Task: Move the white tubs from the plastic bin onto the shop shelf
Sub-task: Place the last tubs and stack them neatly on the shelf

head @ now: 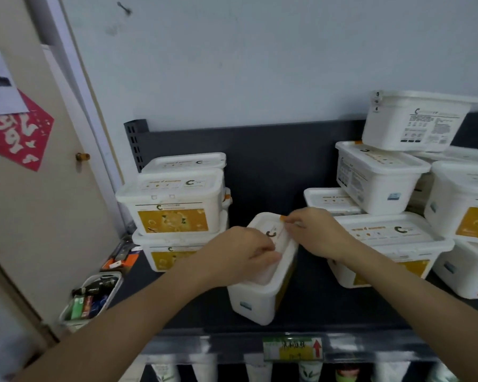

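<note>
A white tub with a yellow label stands on the dark shelf in the gap between two stacks, its short end toward me. My left hand grips the tub's near left rim. My right hand rests on the far right of its lid, fingers by a small orange tab. A stack of white tubs rises on the left. More white tubs are piled on the right, the highest against the wall. No plastic bin is in view.
A small white basket of bottles and packets sits at the shelf's left end, beside a beige door. A price tag hangs on the shelf's front edge. Cups line the shelf below.
</note>
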